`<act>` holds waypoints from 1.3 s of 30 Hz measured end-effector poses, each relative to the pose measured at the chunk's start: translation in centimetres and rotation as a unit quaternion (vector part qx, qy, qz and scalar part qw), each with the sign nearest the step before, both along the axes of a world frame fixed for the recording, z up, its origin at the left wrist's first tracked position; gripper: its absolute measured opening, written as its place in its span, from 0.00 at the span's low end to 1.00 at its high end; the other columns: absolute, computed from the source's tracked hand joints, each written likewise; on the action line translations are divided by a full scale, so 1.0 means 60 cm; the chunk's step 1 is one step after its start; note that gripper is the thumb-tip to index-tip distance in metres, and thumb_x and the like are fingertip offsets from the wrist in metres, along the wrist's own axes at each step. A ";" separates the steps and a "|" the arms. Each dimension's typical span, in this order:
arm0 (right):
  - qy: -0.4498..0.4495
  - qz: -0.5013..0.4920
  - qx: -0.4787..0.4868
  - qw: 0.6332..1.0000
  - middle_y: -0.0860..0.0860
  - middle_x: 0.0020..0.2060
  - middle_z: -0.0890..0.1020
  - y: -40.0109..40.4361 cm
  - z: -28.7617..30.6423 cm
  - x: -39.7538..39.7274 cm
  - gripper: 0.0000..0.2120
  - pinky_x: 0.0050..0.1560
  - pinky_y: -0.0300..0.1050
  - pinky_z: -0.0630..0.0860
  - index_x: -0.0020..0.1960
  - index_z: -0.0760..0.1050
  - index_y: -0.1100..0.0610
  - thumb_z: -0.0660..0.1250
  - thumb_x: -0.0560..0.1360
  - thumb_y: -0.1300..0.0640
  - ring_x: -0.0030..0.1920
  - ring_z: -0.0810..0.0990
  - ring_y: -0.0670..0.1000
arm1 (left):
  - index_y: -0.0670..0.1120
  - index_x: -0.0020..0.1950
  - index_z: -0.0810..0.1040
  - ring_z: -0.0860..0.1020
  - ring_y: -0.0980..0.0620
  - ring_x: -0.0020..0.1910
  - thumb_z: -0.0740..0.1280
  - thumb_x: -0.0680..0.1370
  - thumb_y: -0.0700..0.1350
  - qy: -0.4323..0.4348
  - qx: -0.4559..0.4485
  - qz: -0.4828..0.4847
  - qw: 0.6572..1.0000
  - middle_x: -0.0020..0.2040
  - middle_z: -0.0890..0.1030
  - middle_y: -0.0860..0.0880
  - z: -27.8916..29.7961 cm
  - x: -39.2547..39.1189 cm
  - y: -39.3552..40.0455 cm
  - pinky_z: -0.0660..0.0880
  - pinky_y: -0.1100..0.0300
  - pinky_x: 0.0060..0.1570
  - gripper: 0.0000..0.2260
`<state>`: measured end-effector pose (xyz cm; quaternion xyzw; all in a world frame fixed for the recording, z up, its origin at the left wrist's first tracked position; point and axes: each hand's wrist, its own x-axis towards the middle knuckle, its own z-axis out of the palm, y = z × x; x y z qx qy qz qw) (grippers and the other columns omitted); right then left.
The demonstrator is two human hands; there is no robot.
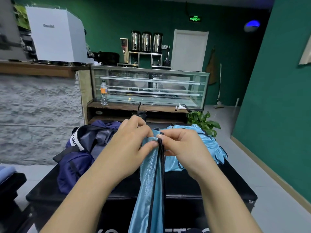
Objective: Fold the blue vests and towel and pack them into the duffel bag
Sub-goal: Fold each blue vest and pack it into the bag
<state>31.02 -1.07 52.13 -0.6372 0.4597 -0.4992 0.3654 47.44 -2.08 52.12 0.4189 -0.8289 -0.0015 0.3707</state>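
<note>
A light blue mesh vest [148,179] with dark trim hangs down from both my hands over the black table [193,187]. My left hand [129,142] pinches its top edge between thumb and fingers. Right beside it, my right hand [181,147] pinches the same edge at the dark trim. A heap of more light blue vests [208,145] lies on the table behind my right hand. The navy duffel bag [79,158] sits open at the table's left, partly hidden by my left forearm.
A glass display case [149,86] on a wooden shelf stands beyond the table, with a plastic bottle [104,93] at its left end. A green plant [203,121] is behind the vest heap. A stone-faced counter [38,115] rises at the left, and a green wall [277,98] at the right.
</note>
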 end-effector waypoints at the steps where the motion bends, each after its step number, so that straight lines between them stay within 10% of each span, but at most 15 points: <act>1: 0.006 0.007 -0.001 1.000 0.54 0.38 0.84 0.000 0.000 0.000 0.08 0.48 0.52 0.79 0.42 0.84 0.51 0.68 0.77 0.58 0.39 0.77 0.50 | 0.56 0.42 0.69 0.66 0.54 0.48 0.63 0.76 0.56 -0.010 0.000 0.009 1.000 0.45 0.67 0.61 0.000 0.000 -0.002 0.68 0.55 0.53 0.07; 11: 0.043 0.057 -0.030 0.997 0.56 0.45 0.84 -0.004 -0.012 -0.004 0.11 0.49 0.56 0.79 0.45 0.83 0.49 0.63 0.79 0.59 0.41 0.78 0.48 | 0.54 0.37 0.69 0.72 0.54 0.45 0.61 0.71 0.55 0.062 0.050 -0.004 0.997 0.39 0.73 0.57 -0.021 0.004 -0.019 0.70 0.53 0.48 0.06; 21: -0.009 0.065 -0.051 0.997 0.41 0.30 0.79 -0.026 -0.033 -0.003 0.10 0.37 0.31 0.69 0.41 0.80 0.52 0.66 0.77 0.63 0.32 0.74 0.38 | 0.50 0.36 0.67 0.71 0.55 0.34 0.61 0.68 0.64 0.173 0.108 -0.023 0.979 0.33 0.74 0.53 -0.056 -0.009 -0.045 0.68 0.57 0.38 0.17; 24: 0.008 0.067 -0.043 0.997 0.45 0.35 0.80 -0.032 -0.047 -0.013 0.09 0.43 0.39 0.73 0.42 0.80 0.51 0.65 0.78 0.59 0.38 0.76 0.43 | 0.55 0.36 0.66 0.66 0.57 0.31 0.66 0.64 0.65 0.195 0.168 -0.053 0.965 0.30 0.70 0.55 -0.073 0.003 -0.062 0.64 0.57 0.33 0.17; 29: -0.011 0.058 -0.013 0.998 0.47 0.38 0.82 -0.040 -0.068 -0.028 0.08 0.54 0.53 0.75 0.41 0.80 0.49 0.64 0.74 0.49 0.42 0.78 0.47 | 0.54 0.37 0.76 0.70 0.62 0.32 0.68 0.61 0.63 0.206 0.185 -0.080 0.958 0.32 0.75 0.54 -0.097 0.016 -0.077 0.66 0.66 0.34 0.15; 35: -0.074 0.069 0.020 0.995 0.45 0.36 0.82 -0.045 -0.072 -0.034 0.09 0.40 0.32 0.72 0.46 0.78 0.55 0.61 0.80 0.59 0.37 0.78 0.40 | 0.54 0.34 0.76 0.76 0.65 0.55 0.72 0.68 0.55 0.254 0.173 -0.085 0.948 0.55 0.79 0.56 -0.116 0.021 -0.090 0.71 0.70 0.52 0.08; 39: -0.085 0.079 0.025 0.993 0.46 0.36 0.82 -0.045 -0.072 -0.034 0.09 0.38 0.31 0.72 0.47 0.78 0.57 0.60 0.80 0.60 0.36 0.78 0.41 | 0.44 0.34 0.74 0.79 0.61 0.41 0.75 0.71 0.43 0.299 0.220 -0.126 0.920 0.44 0.84 0.57 -0.118 0.011 -0.092 0.74 0.67 0.45 0.11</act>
